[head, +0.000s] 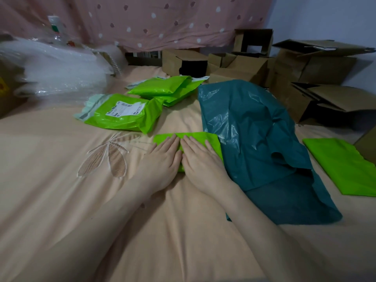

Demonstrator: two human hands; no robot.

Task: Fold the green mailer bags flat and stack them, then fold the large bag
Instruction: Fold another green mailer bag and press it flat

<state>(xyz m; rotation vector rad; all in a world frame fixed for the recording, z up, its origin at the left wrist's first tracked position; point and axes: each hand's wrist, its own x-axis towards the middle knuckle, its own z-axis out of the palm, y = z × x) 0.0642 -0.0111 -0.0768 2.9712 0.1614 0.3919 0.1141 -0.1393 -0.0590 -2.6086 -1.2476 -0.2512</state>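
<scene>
A folded green mailer bag (211, 139) lies on the peach bedsheet in the middle. My left hand (162, 157) and my right hand (200, 159) press flat on it side by side, fingers straight. Beyond them lies a green mailer with a white label (122, 115), and farther back more green mailers (166, 88) overlap each other. A large dark teal bag (254, 135) lies crumpled on the right, touching the folded mailer's right edge. A flat green mailer (341, 165) rests at the far right.
Several open cardboard boxes (305, 74) crowd the back right. A heap of clear bubble wrap (57, 68) sits at the back left. A pink patterned curtain (162, 21) hangs behind. The peach bedsheet (61, 200) stretches across the foreground.
</scene>
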